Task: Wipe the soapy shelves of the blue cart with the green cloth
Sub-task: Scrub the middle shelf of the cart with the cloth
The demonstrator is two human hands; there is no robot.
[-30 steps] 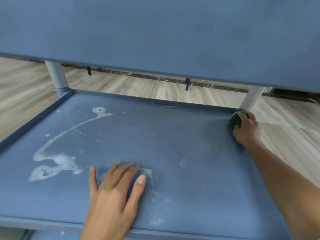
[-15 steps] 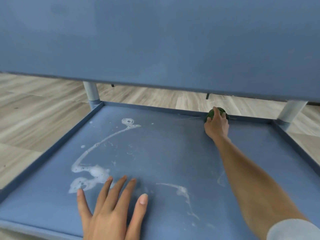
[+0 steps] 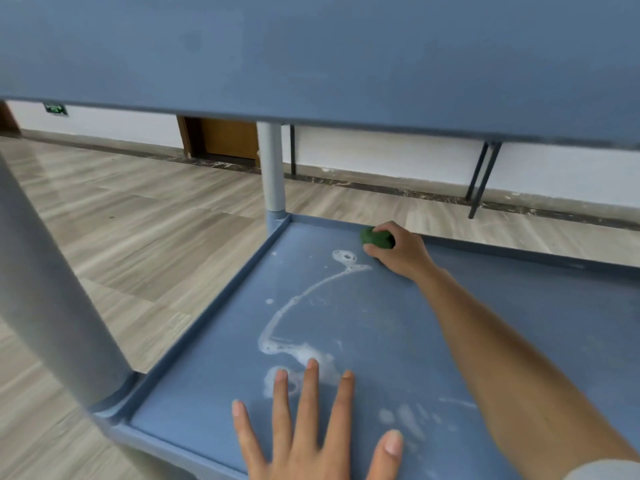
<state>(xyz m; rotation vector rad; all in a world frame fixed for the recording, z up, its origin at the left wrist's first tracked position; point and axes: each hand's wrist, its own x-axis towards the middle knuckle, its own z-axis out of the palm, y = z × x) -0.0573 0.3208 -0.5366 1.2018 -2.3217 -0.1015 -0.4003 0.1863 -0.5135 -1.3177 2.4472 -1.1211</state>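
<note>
The blue cart's lower shelf [image 3: 519, 306] fills the lower part of the head view, under the cart's upper shelf [image 3: 311, 57]. A white soap trail [image 3: 294, 306] curls across the shelf's left half and ends in a foamy patch near my fingers. My right hand [image 3: 398, 252] is stretched to the far rim, closed around the bunched green cloth [image 3: 375, 237], just right of the trail's top loop. My left hand [image 3: 311, 431] lies flat on the shelf near the front edge, fingers spread, its fingertips at the foam.
Grey posts stand at the far left corner [image 3: 272, 168] and the near left corner [image 3: 52, 306] of the cart. Wood-look floor [image 3: 138, 237] surrounds it. A white wall, a brown door [image 3: 228, 140] and black metal legs [image 3: 481, 178] lie behind.
My right hand has slid the green cloth leftward along the far rim, from the right corner to beside the soap loop. The view has swung left. My left hand stays flat on the shelf.
</note>
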